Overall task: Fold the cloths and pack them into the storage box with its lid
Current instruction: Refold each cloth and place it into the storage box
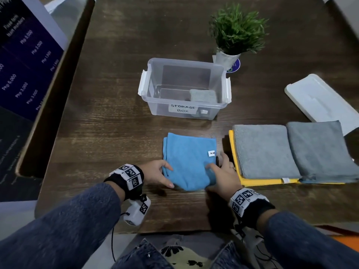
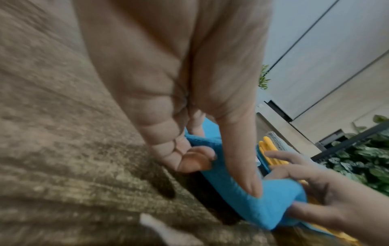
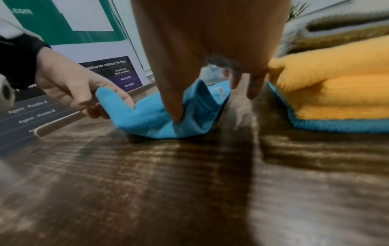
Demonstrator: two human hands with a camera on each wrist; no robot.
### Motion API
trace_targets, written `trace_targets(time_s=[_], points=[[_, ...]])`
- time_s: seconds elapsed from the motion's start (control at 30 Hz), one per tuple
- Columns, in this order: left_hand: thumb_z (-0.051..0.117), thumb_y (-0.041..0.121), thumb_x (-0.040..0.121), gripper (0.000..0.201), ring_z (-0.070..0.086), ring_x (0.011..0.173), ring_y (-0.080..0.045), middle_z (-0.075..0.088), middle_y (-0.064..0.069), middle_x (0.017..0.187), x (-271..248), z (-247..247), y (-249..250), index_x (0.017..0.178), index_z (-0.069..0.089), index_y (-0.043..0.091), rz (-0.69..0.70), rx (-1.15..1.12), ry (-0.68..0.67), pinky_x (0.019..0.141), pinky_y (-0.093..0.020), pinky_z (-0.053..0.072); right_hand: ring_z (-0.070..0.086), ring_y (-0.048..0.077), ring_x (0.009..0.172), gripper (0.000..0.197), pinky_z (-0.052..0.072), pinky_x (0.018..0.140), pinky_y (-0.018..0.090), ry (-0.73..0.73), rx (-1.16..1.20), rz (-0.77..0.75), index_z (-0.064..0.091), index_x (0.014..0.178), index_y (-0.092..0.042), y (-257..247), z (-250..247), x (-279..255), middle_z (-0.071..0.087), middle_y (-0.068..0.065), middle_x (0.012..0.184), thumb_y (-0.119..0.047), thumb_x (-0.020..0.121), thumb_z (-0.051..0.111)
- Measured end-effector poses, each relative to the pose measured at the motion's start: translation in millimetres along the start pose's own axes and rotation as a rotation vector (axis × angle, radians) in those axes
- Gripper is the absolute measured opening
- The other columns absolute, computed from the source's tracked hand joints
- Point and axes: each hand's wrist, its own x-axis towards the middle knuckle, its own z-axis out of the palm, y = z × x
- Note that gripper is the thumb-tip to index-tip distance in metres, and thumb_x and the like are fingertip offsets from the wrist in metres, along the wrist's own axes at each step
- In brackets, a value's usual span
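At far left a dark board (image 1: 25,61) lists prices such as "Php 6,000" and "Php 3,000". Next, the left hand (image 1: 158,172) pinches the blue cloth (image 1: 189,162) at its near left corner, thumb on top. Behind it stands the clear box (image 1: 184,88), labelled "STORAGE BOX", a folded grey cloth (image 1: 203,95) inside. The right hand (image 1: 223,172) pinches the blue cloth's near right corner, beside a small white tag. Rightward lie grey cloths (image 1: 291,150) on a yellow cloth (image 1: 268,181), and the white lid (image 1: 322,102) beyond.
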Motion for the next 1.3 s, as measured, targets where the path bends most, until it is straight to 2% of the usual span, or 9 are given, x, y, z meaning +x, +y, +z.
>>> trace_targets(time_s=[0.13, 0.23, 0.3, 0.43, 0.6, 0.8, 0.93, 1.07, 1.3], points=[[0.090, 0.042, 0.056, 0.058, 0.057, 0.082, -0.019, 0.062, -0.007, 0.093, -3, -7, 7, 0.103, 0.059, 0.025, 0.052, 0.041, 0.072, 0.077, -0.030, 0.045, 0.028, 0.032, 0.138, 0.033, 0.026, 0.115, 0.041, 0.080, 0.089, -0.197, 0.069, 0.110, -0.024, 9, -10, 6, 0.025, 0.010, 0.154, -0.034, 0.079, 0.075], [0.080, 0.072, 0.046, 0.058, 0.063, 0.083, -0.023, 0.069, -0.009, 0.092, 3, -17, 2, 0.084, 0.066, 0.030, 0.135, -0.016, 0.198, 0.080, -0.038, 0.050, 0.050, 0.021, 0.124, 0.026, 0.038, 0.108, 0.039, 0.093, 0.287, -0.266, 0.067, 0.112, -0.018, 15, -21, 12, 0.053, 0.003, 0.133, -0.025, 0.087, 0.069], [0.073, 0.070, 0.059, 0.035, 0.056, 0.086, -0.017, 0.061, -0.008, 0.091, 0, -24, 8, 0.072, 0.065, 0.039, 0.181, 0.013, 0.306, 0.082, -0.039, 0.047, 0.061, 0.015, 0.104, 0.024, 0.049, 0.094, 0.037, 0.079, 0.425, -0.202, 0.059, 0.115, -0.020, 12, -31, 15, 0.063, -0.002, 0.113, -0.027, 0.092, 0.062], [0.064, 0.040, 0.089, 0.017, 0.064, 0.091, -0.011, 0.070, -0.001, 0.098, 0, -29, 29, 0.089, 0.071, 0.024, 0.300, -0.140, 0.394, 0.084, -0.029, 0.048, 0.059, 0.010, 0.104, 0.024, 0.047, 0.084, 0.024, 0.030, 0.649, -0.020, 0.048, 0.120, -0.024, 4, -39, 29, 0.061, -0.005, 0.111, -0.036, 0.100, 0.046], [0.054, 0.039, 0.095, 0.030, 0.062, 0.082, -0.005, 0.069, 0.003, 0.094, 21, -26, 38, 0.101, 0.066, 0.012, 0.232, -0.271, 0.587, 0.065, -0.015, 0.045, 0.057, 0.003, 0.108, 0.047, 0.044, 0.091, 0.020, 0.011, 0.918, 0.062, 0.041, 0.132, -0.024, -4, -40, 45, 0.057, -0.007, 0.122, -0.048, 0.094, 0.052], [0.057, 0.039, 0.094, 0.033, 0.055, 0.071, -0.013, 0.059, 0.001, 0.077, 45, -35, 55, 0.085, 0.054, 0.006, 0.239, -0.263, 0.635, 0.064, -0.028, 0.040, 0.060, 0.018, 0.106, 0.051, 0.049, 0.091, 0.034, 0.136, 0.811, 0.170, 0.046, 0.121, -0.014, 3, -36, 73, 0.061, 0.000, 0.114, -0.034, 0.083, 0.073], [0.076, 0.037, 0.079, 0.041, 0.062, 0.088, -0.009, 0.065, 0.004, 0.098, 55, -43, 59, 0.105, 0.054, 0.013, 0.231, -0.261, 0.496, 0.073, -0.023, 0.049, 0.058, 0.025, 0.107, 0.052, 0.045, 0.086, 0.033, 0.140, 0.733, 0.237, 0.043, 0.124, -0.006, 2, -42, 89, 0.059, 0.007, 0.116, -0.033, 0.088, 0.069], [0.078, 0.052, 0.070, 0.058, 0.062, 0.099, -0.022, 0.065, -0.001, 0.104, 73, -49, 48, 0.107, 0.049, 0.017, 0.087, -0.003, 0.522, 0.087, -0.043, 0.050, 0.058, 0.032, 0.109, 0.060, 0.046, 0.086, 0.038, 0.081, 0.598, 0.325, 0.038, 0.129, -0.003, 1, -44, 102, 0.057, 0.014, 0.120, -0.033, 0.087, 0.069], [0.080, 0.061, 0.061, 0.072, 0.056, 0.103, -0.026, 0.060, -0.004, 0.109, 70, -50, 49, 0.107, 0.046, 0.017, -0.136, 0.154, 0.590, 0.083, -0.036, 0.047, 0.051, 0.030, 0.122, 0.079, 0.043, 0.100, 0.036, 0.075, 0.568, 0.430, 0.036, 0.131, 0.001, -4, -40, 110, 0.050, 0.017, 0.131, -0.041, 0.078, 0.077]])
